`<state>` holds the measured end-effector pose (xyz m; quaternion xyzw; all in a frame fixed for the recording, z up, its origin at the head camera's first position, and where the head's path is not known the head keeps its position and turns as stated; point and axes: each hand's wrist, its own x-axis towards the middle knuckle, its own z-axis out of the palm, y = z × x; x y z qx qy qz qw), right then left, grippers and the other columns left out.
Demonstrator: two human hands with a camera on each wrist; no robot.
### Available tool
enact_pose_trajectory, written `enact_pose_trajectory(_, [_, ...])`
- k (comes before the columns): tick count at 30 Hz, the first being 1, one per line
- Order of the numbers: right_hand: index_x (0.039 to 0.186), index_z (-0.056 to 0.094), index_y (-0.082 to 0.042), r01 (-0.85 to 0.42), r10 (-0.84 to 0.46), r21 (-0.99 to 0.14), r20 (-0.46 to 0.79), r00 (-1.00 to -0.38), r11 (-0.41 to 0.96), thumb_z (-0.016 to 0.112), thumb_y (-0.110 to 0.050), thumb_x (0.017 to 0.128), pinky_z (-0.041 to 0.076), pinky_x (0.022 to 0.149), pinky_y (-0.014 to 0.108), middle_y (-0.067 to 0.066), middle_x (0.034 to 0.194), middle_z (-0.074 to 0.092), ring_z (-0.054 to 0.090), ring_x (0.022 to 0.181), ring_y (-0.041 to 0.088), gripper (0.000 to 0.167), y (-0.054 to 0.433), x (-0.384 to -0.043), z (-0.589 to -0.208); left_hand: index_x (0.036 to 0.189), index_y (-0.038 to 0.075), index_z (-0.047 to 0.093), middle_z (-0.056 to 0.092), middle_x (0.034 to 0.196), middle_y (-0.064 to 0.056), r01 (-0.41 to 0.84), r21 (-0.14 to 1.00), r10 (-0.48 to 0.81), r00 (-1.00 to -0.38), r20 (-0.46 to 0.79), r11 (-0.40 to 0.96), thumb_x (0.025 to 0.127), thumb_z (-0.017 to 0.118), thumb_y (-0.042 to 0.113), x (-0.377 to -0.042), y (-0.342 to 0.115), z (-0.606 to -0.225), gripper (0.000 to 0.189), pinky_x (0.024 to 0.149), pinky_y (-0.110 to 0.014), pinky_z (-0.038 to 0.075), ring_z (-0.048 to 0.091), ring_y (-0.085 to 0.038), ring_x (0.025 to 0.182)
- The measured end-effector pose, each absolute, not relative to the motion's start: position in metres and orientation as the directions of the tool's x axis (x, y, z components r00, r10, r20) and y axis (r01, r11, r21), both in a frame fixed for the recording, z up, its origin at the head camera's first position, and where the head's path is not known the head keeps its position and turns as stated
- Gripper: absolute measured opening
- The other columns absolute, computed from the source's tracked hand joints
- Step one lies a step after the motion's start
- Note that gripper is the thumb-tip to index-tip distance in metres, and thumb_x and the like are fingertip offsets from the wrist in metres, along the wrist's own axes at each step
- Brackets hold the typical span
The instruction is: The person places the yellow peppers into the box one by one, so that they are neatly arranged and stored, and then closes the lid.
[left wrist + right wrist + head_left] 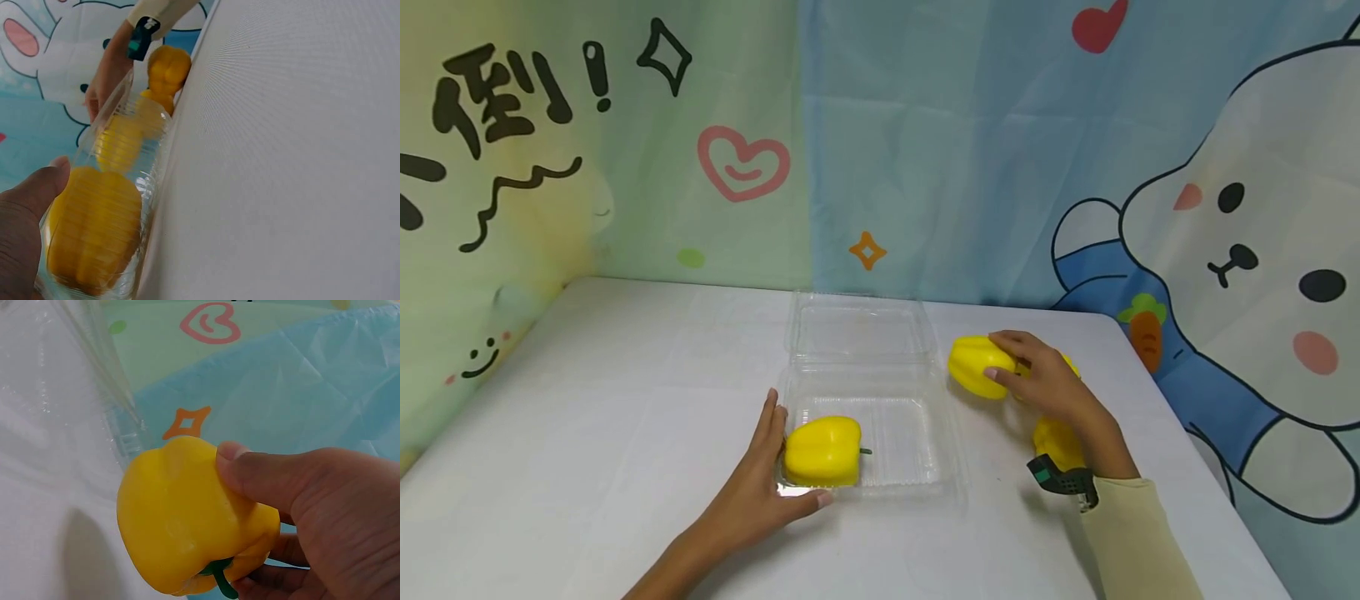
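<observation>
My right hand (pixel 1045 375) holds a yellow bell pepper (pixel 979 367) by its stem end, right of a clear plastic clamshell box (pixel 902 479). In the right wrist view the thumb lies on top of this pepper (pixel 181 512), its green stem pointing down. A second yellow bell pepper (pixel 823 452) lies on its side in the box's left part, stem to the right. My left hand (pixel 752 492) rests at the box's near left corner, fingers straight along the side and thumb along the front. The left wrist view shows that pepper (pixel 94 231) through the clear wall.
Further yellow bell peppers lie under and behind the right forearm, one pepper (pixel 1058 442) nearer and another pepper (pixel 1070 364) mostly hidden. The box's lid (pixel 861 329) lies folded back toward the cloth backdrop (pixel 925 167). The white table (pixel 587 442) ends at the right beside that cloth.
</observation>
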<state>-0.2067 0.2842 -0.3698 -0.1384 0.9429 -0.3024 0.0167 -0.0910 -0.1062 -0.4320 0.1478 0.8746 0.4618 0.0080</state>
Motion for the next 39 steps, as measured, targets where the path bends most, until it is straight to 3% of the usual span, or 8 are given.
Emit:
enact_pose_trajectory(15, [0.146,0.044,-0.004,-0.310,-0.295,-0.606,0.128,-0.947,0.733,0.067,-0.026,0.094,0.037,0.105,0.053,0.015,0.148,0.038,0.044,0.126,0.036,0.061,0.277,-0.196,-0.352,0.155,0.001,0.003,-0.009,0.162,-0.006,0.246,0.807,0.265,-0.957,0.116,0.537,0.072,0.082,0.051,-0.091,-0.107,-0.430,0.125,0.110,-0.057,0.020,0.010,-0.034,0.145])
enact_pose_trajectory(39, [0.144,0.045,-0.003,-0.432,-0.374,-0.655,0.237,-0.897,0.620,0.073,-0.017,0.089,0.037,0.104,0.049,0.010,0.141,0.043,0.048,0.120,0.028,0.064,0.260,-0.184,-0.342,0.155,0.002,0.003,-0.012,0.162,-0.002,0.240,0.806,0.267,-0.958,0.106,0.541,0.073,0.082,0.052,-0.091,-0.107,-0.431,0.124,0.110,-0.058,0.020,0.009,-0.034,0.146])
